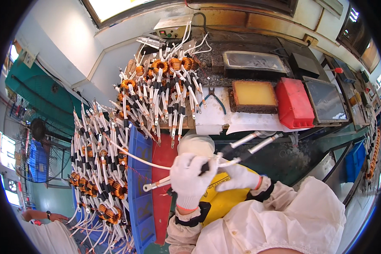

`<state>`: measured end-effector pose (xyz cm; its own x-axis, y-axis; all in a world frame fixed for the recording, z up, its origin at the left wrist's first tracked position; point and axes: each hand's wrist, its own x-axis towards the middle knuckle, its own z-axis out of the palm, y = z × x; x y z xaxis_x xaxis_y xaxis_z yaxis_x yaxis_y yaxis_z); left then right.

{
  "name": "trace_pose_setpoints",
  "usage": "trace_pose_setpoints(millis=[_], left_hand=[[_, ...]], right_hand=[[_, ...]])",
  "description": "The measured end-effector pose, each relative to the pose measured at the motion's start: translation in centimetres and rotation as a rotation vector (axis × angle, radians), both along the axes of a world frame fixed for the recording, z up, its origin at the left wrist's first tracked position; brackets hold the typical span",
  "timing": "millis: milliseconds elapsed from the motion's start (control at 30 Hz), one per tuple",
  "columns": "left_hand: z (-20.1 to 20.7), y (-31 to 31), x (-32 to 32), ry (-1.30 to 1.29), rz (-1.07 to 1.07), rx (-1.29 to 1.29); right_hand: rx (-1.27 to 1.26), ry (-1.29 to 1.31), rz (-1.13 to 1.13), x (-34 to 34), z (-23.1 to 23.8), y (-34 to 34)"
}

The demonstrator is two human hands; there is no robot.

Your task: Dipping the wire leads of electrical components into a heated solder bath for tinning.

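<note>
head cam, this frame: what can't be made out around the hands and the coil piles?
- Coil part in the gloved left hand and right hand: its core is hidden by the fingers; only white-sleeved leads stick out.
- Yellow container: mostly covered by both hands and sleeves.
- Lower coil pile: runs out at the bottom edge.
- Control box: too small to read.
- Another person's arm: cut by the rim.

Workbench [258,146] | far centre: heap of copper coils with white leads [161,91] | right of it: pliers [216,98], yellow-filled tray [255,94], red bin [294,103], dark trays [326,100] | far: grey control box [171,28]
</note>
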<state>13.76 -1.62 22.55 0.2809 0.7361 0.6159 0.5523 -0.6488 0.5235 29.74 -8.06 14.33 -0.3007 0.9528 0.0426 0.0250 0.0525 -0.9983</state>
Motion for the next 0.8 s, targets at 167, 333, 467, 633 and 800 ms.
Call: trace_pose_setpoints(millis=[167, 333, 467, 633, 800], left_hand=[[0.5, 0.0, 1.7, 0.071, -0.337, -0.132], [1.5, 1.0, 1.6, 0.076, -0.268, 0.002], [0.0, 0.0, -1.9, -0.218, 0.126, 0.042], [-1.6, -1.3, -4.8, -0.811, 0.033, -0.781], [-2.5, -1.8, -4.3, -0.970, -0.364, -1.060]], right_hand=[[-0.408, 0.307, -0.005, -1.5, -0.5, 0.4], [-0.201, 0.409, -0.491, -1.5, 1.1, -0.1], [-0.189, 0.644, -0.369, 0.8, 2.0, -0.5], [-0.114, 0.730, -0.213, 2.7, 2.2, -0.7], [-0.127, 0.812, -0.277, 2.1, 3.2, -1.3]])
